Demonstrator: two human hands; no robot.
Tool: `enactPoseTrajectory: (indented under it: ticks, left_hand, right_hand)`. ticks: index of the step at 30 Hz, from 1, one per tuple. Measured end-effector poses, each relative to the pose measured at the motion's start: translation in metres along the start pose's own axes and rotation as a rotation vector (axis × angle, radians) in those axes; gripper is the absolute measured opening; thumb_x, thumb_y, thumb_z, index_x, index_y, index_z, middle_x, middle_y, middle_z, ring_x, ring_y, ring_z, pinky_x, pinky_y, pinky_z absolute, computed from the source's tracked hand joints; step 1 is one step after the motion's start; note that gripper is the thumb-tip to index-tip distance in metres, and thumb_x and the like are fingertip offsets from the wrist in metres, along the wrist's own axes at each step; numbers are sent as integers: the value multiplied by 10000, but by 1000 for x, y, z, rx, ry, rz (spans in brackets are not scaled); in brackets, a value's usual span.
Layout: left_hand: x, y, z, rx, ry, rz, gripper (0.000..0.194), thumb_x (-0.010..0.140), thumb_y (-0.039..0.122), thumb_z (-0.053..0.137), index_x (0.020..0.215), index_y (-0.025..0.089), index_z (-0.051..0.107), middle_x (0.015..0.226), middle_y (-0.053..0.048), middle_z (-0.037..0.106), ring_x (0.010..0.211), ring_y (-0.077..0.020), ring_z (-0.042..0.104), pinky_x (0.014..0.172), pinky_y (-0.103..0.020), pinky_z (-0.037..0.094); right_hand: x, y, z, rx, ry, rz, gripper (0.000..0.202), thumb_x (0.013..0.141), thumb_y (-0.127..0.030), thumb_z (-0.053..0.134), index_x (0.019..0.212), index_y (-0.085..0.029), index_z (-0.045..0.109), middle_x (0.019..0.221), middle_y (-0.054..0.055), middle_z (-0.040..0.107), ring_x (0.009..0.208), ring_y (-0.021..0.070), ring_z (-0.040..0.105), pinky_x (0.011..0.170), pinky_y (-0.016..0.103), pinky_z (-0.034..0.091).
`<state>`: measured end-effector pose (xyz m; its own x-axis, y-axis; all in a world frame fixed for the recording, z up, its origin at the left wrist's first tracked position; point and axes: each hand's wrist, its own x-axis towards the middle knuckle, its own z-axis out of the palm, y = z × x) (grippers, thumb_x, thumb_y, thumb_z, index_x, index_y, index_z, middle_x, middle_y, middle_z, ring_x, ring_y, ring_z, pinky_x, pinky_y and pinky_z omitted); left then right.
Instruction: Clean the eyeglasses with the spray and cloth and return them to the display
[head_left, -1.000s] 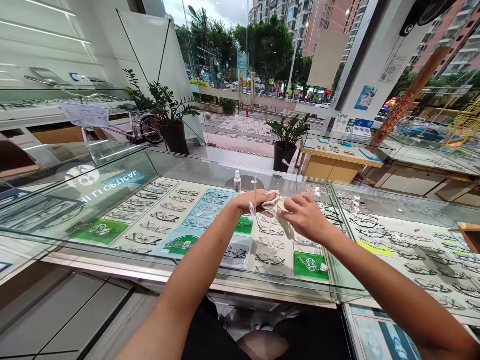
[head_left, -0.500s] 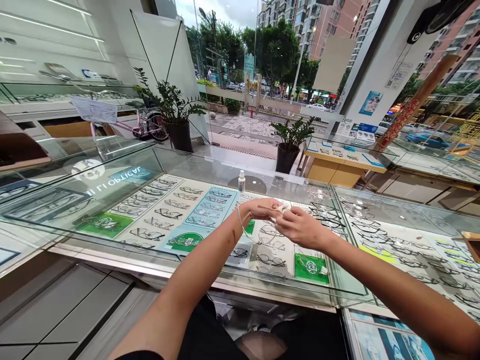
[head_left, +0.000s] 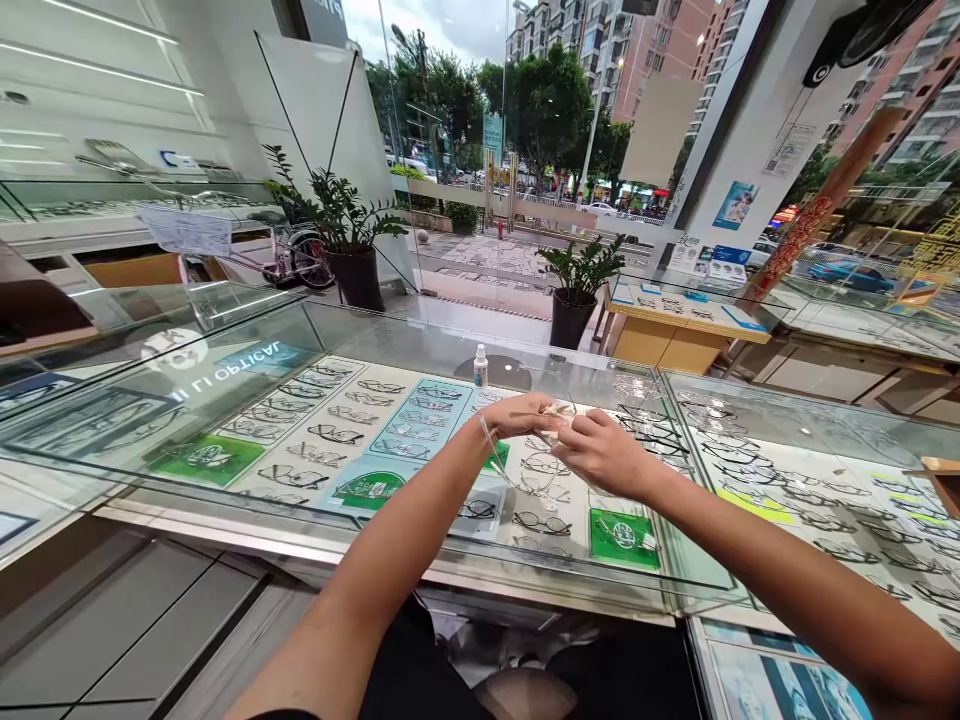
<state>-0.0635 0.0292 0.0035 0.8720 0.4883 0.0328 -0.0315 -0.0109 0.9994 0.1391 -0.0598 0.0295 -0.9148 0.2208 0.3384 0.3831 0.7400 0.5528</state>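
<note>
My left hand (head_left: 517, 414) and my right hand (head_left: 606, 456) meet above the glass display counter, fingers closed. Between them they pinch a small crumpled pale cloth (head_left: 558, 409). A thin rod, like the temple of a pair of glasses, sticks up beside the cloth; the rest of what is inside is hidden by my fingers. Around my left wrist hangs a pale loop bracelet (head_left: 487, 436). Just beyond my hands a small white spray bottle (head_left: 480, 368) stands upright on the glass.
Under the glass lie rows of eyeglass frames (head_left: 335, 433) and a green card (head_left: 624, 538). Potted plants (head_left: 576, 275) stand beyond the counter (head_left: 420, 330), and a pink bicycle (head_left: 247, 250) is at the left. A wooden table (head_left: 679, 325) stands at the back right.
My hands stay together in nearly the same place, with small finger movements. More of the pale cloth and the thin rod shows above the fingers now.
</note>
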Motion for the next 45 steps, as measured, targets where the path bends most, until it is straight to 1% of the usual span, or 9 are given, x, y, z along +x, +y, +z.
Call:
enactPoseTrajectory:
  ticks: [6, 13, 19, 25, 30, 34, 38, 42, 45]
  left_hand:
    - [4, -2, 6, -28, 6, -27, 385, 637, 347, 887, 739, 155, 569, 679, 39, 465, 611, -87, 376, 541, -234, 294]
    - [10, -12, 3, 101, 214, -45, 482, 794, 577, 774, 713, 163, 541, 656, 39, 409, 605, -89, 308, 547, -251, 252]
    - [8, -5, -13, 223, 393, 33, 602, 831, 769, 626, 721, 195, 480, 640, 37, 405, 593, -109, 331, 576, -262, 269]
    - [4, -8, -24, 830, 816, -74, 506, 932, 671, 538, 730, 207, 538, 746, -41, 605, 723, -197, 537, 652, -282, 305]
    - [4, -14, -22, 941, 838, -214, 423, 898, 622, 638, 787, 215, 618, 784, -97, 675, 853, -292, 635, 722, -305, 363]
    - [4, -5, -12, 885, 968, 92, 366, 914, 491, 681, 1147, 209, 685, 1203, -147, 719, 1187, -336, 626, 1001, -375, 429]
    - [2, 12, 7, 965, 966, 416, 665, 913, 467, 706, 1492, 211, 503, 1579, -160, 509, 1484, -331, 439, 1244, -444, 287]
    - [1, 20, 25, 959, 859, 434, 913, 788, 550, 834, 1556, 223, 463, 1636, -165, 444, 1548, -380, 347, 1268, -501, 279]
    - [4, 20, 31, 889, 800, 374, 935, 721, 555, 889, 1523, 241, 525, 1589, -162, 501, 1518, -404, 384, 1244, -522, 329]
  right_hand:
    - [4, -1, -1, -5, 14, 13, 159, 1043, -194, 552, 976, -190, 696, 1087, 87, 726, 865, 223, 476, 768, 386, 328]
    - [1, 2, 5, 21, 91, 95, 160, 1041, -196, 565, 999, -184, 718, 927, 67, 662, 946, 229, 506, 802, 381, 316]
    - [-5, -3, 20, 208, 360, 538, 165, 1010, -227, 613, 1021, -248, 776, 791, 37, 565, 793, 216, 455, 755, 388, 335]
    - [-4, 29, 20, 777, 722, 1085, 216, 958, -418, 659, 962, -257, 804, 950, 57, 599, 967, 246, 560, 889, 440, 453]
    - [-8, 48, 34, 1393, 912, 1301, 248, 762, -456, 803, 836, -224, 757, 980, 54, 720, 960, 219, 649, 851, 374, 512]
    - [-14, 48, 36, 1712, 891, 1375, 259, 684, -430, 845, 814, -230, 744, 907, 43, 758, 845, 192, 670, 775, 337, 532]
    - [-23, 46, 29, 1712, 748, 1306, 167, 729, -376, 795, 742, -218, 743, 838, 26, 725, 820, 172, 633, 771, 313, 502]
    - [-31, 49, 22, 1509, 554, 1173, 155, 787, -292, 687, 657, -210, 712, 761, 5, 670, 770, 159, 566, 761, 315, 438]
    - [-36, 51, 19, 1414, 458, 1104, 191, 805, -279, 656, 629, -210, 680, 727, 0, 657, 762, 169, 569, 771, 334, 427]
